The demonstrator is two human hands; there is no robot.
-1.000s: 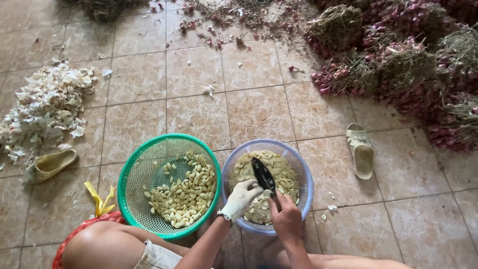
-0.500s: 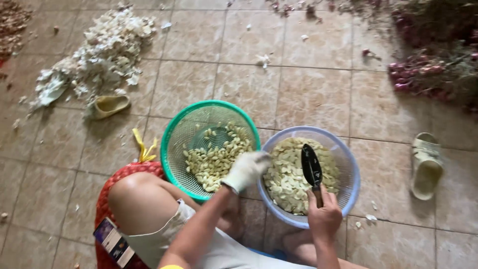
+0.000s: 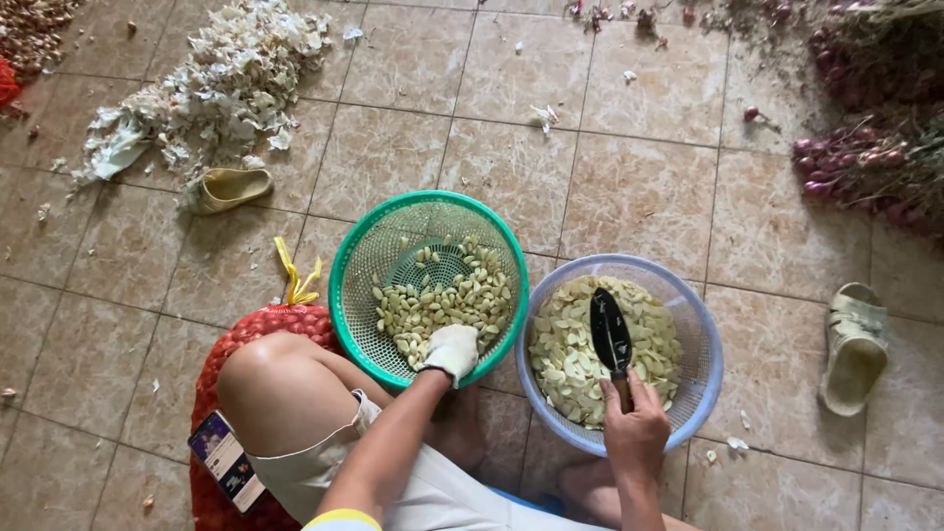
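Head view, lower centre: right hand (image 3: 637,433) grips knife (image 3: 610,334) over blue basket (image 3: 703,324); gloved left hand (image 3: 452,351) closes on cloves (image 3: 442,300). Blade could nick fingers.

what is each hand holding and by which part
The bare right hand grips a black-bladed knife by its handle, over the blue plastic basket. The white-gloved left hand reaches into peeled garlic cloves; its grasp cannot be told.

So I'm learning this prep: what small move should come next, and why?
Probably close the left hand on one clove in the green basket and bring it over the blue basket: the right hand holds the knife ready above the slices.
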